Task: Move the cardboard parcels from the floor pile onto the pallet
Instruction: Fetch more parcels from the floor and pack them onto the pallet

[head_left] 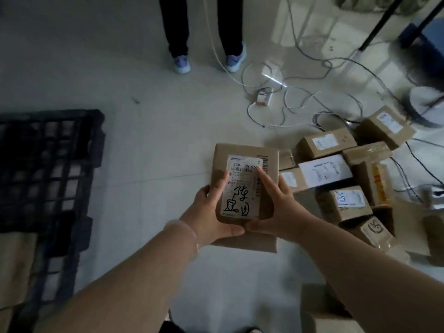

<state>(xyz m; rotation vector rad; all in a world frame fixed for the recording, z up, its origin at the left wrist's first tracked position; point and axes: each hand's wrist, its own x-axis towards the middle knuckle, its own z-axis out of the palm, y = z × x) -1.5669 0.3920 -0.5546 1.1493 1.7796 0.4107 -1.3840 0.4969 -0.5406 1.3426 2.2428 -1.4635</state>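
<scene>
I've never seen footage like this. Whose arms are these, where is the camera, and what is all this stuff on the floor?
There is no machine here. These are a person's two bare arms, filmed by one wide-angle camera worn on their head and looking down. The left hand and right hand together hold a cardboard parcel with a white label, above the floor. To the right lies the pile of more parcels waiting to be moved. The black grid on the left is the pallet where they go. Farther off, loose cables trail over the floor, and the legs of a second person stand at the top of the picture.
</scene>
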